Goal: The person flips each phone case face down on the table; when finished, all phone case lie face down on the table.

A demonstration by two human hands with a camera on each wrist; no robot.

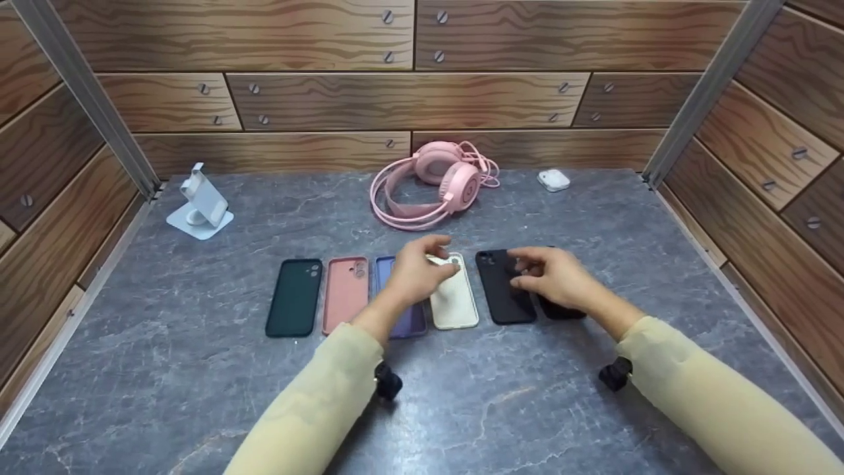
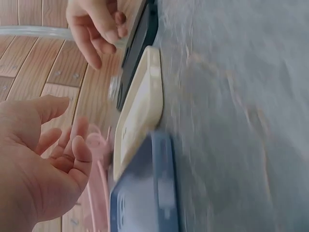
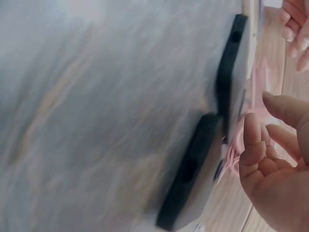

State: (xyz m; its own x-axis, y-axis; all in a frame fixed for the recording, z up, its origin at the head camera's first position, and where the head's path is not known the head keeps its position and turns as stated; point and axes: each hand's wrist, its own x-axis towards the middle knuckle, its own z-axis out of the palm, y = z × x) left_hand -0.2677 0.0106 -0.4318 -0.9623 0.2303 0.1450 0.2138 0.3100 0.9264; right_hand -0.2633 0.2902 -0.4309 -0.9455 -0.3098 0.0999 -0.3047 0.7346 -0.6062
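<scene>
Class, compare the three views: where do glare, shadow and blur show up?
Head view: fairly sharp, with a bright sheen on the grey tabletop at bottom centre and a shadow beside the left sleeve; left wrist view: soft overall, blurred edges on the blue case; right wrist view: tabletop veining smeared, pale glare at top left.

Pink over-ear headphones [image 1: 460, 188] lie near the back wall [image 1: 316, 99], headband toward the front left, their pink cable [image 1: 489, 173] bunched beside the ear cups. Well apart to the left, a pale stand [image 1: 210, 203] with a tilted panel rises from a flat base. To the right sits a small white object [image 1: 554, 179] with rounded corners. The grey, marble-patterned surface [image 1: 527, 422] meets wood-grain walls showing slotted screw heads [image 1: 442, 16].
</scene>
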